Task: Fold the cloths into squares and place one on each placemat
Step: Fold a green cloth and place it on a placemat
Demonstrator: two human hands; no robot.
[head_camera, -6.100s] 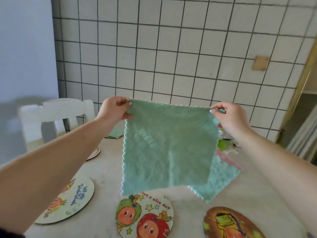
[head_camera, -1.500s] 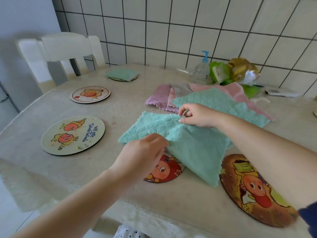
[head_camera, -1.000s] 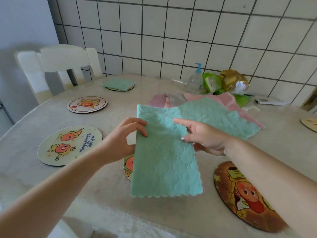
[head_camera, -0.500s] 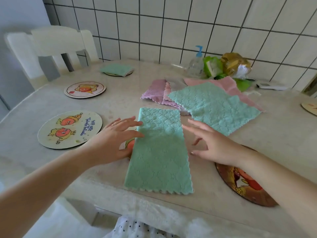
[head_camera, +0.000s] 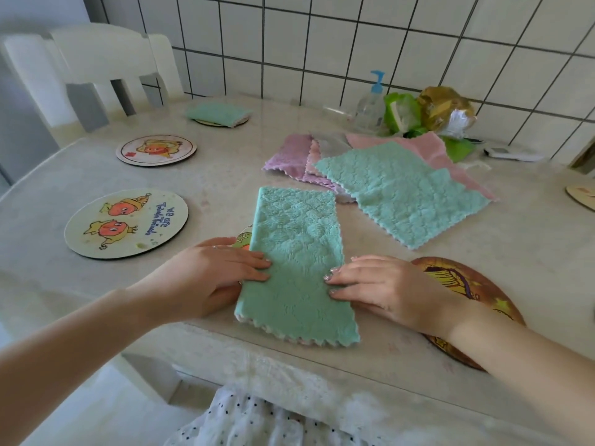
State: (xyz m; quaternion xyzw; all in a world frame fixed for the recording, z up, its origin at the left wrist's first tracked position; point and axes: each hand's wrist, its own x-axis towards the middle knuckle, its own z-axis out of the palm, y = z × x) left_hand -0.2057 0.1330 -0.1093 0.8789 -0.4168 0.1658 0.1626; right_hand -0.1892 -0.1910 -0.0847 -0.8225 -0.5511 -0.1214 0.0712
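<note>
A green cloth (head_camera: 297, 249), folded once into a long strip, lies on the table over a round placemat (head_camera: 243, 241) that shows only at its left edge. My left hand (head_camera: 212, 278) rests flat on the strip's left edge, fingertips on the fabric. My right hand (head_camera: 383, 284) rests flat on its right edge. Further back lie an unfolded green cloth (head_camera: 405, 191), a purple cloth (head_camera: 289, 156) and a pink cloth (head_camera: 428, 146) in a loose pile. A folded green cloth (head_camera: 219, 113) sits on a far placemat.
Two bare cartoon placemats (head_camera: 127, 222) (head_camera: 156, 149) lie at the left, a dark one (head_camera: 460, 284) under my right forearm, another (head_camera: 582, 194) at the right edge. A pump bottle (head_camera: 370, 107), green and gold bags (head_camera: 428, 112) stand by the tiled wall. A white chair (head_camera: 93, 66) stands behind.
The cloth went from held up, to folded in half, to laid flat on the table. Both hands have slid down toward the near half of the strip and now press its edges.
</note>
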